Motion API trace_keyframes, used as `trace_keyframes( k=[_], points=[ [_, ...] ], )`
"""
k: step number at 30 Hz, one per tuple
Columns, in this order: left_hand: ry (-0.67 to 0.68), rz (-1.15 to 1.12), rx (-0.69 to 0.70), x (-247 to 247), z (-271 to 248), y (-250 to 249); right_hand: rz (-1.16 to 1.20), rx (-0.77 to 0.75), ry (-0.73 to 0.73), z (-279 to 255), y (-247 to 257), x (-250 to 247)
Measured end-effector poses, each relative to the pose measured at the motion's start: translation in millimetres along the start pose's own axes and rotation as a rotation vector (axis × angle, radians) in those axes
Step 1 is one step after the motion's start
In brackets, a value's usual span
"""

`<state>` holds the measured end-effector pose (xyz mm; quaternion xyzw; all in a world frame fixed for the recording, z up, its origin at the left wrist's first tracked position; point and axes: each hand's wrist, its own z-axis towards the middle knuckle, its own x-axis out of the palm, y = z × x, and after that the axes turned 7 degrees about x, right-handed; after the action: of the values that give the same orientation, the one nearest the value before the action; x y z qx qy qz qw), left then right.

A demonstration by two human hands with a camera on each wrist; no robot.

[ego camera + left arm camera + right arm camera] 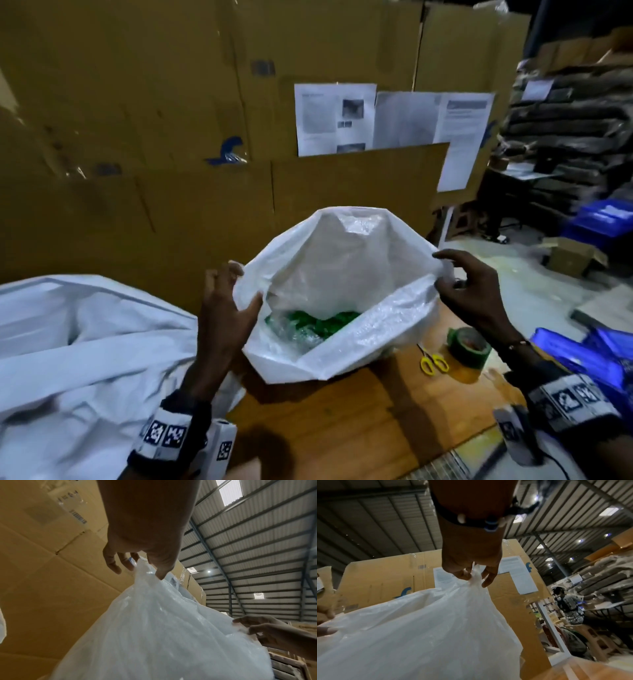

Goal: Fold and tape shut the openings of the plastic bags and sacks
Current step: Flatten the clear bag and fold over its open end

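Observation:
A white plastic sack [346, 274] stands open on the wooden table [342, 421], with green items in clear wrap [308, 323] at its bottom. My left hand [226, 301] pinches the left side of its rim between thumb and fingers. My right hand [469, 291] pinches the right side of the rim, and the two hold the mouth spread wide. The left wrist view shows my left hand [147, 566] gripping the sack [154, 635]. In the right wrist view my right hand [472, 574] pinches a gathered bit of the sack [428, 628]. A green tape roll [468, 346] and yellow-handled scissors [433, 362] lie on the table under my right wrist.
A large white sack [78, 349] lies at the left. Blue bags [589, 356] sit at the right table edge. A cardboard wall [171, 137] with taped papers [335, 118] stands close behind. Another person [570, 608] works at the far right.

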<state>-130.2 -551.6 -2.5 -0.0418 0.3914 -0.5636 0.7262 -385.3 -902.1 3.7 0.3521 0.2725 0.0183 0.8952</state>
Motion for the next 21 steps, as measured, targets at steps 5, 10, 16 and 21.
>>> trace_keyframes(
  k=[5,10,16,21],
  points=[
    [0.122,0.014,-0.05,11,-7,-9,0.055,-0.024,0.066,-11,-31,-7],
    [0.27,0.018,-0.097,-6,-27,-21,0.183,0.001,0.262,-19,-54,-28],
    [0.309,0.036,-0.073,-32,-82,-16,0.186,-0.093,0.593,-35,-101,-48],
    [0.482,0.091,0.071,-55,-128,-6,0.139,-0.152,0.854,-64,-124,-68]
  ],
)
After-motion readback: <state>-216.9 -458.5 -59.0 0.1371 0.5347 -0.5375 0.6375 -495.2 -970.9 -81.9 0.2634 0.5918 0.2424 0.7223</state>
